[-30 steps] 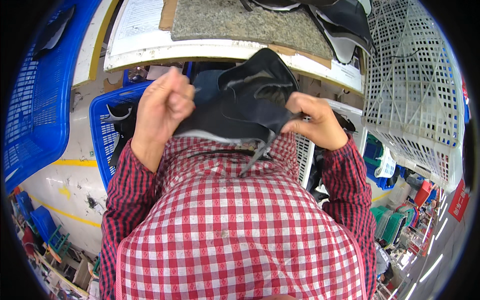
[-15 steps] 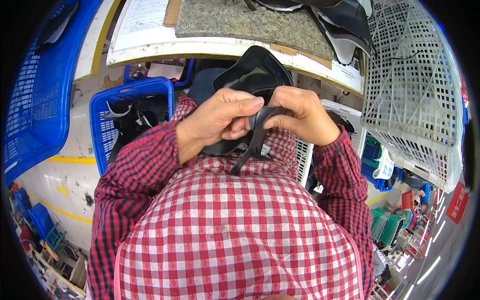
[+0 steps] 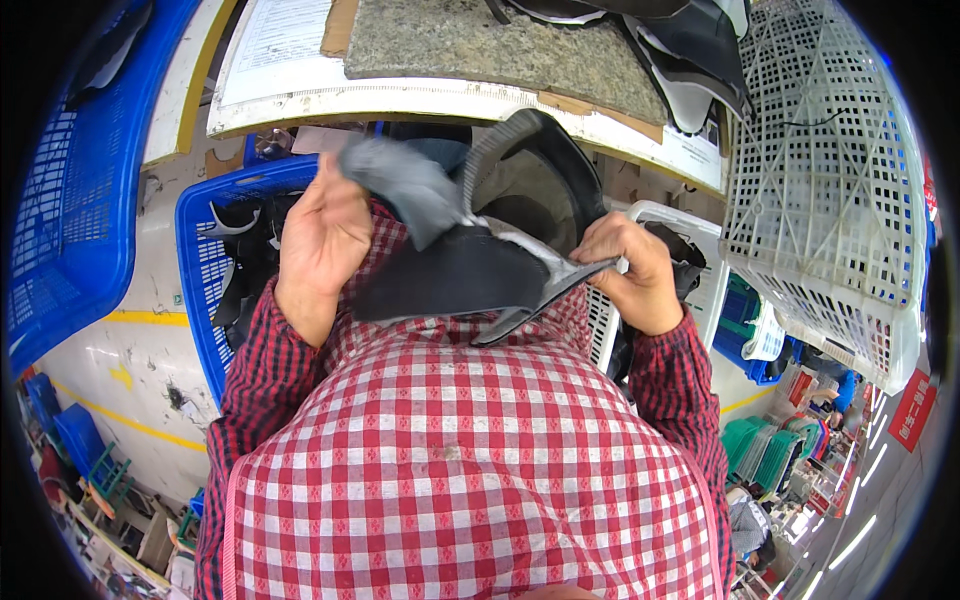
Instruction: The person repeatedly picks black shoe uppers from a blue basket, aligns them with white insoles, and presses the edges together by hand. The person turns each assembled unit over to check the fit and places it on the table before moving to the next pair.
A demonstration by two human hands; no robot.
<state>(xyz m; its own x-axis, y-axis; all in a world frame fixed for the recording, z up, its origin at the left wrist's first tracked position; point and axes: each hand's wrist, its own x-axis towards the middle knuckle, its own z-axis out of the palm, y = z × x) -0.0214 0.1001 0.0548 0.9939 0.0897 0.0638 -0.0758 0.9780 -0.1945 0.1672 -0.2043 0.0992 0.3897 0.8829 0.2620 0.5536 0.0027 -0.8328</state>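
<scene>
A black shoe upper [image 3: 450, 275] is spread open above my lap, its pale lining showing inside. My left hand [image 3: 322, 240], raised on the left, pinches one grey flap of the upper between thumb and fingers; that flap and the fingertips are smeared by motion. On the right, my right hand [image 3: 638, 268] grips another edge of the same piece, where a narrow folded rim sticks out past the fingers. The upper's rounded black end stands up between the hands, close to the front of the workbench.
Ahead is a workbench [image 3: 440, 97] with a stone slab [image 3: 500, 50] and more black uppers [image 3: 690, 55]. Blue crates hold black pieces; one crate [image 3: 195, 200] stands left of my lap. At right rises a white perforated basket [image 3: 820, 190], with a white crate [image 3: 712, 240] below it.
My hands have moved apart, the left one up and leftward. The bunched upper is now opened out, showing its lining, and the thin dark strip between my fingers is no longer distinct.
</scene>
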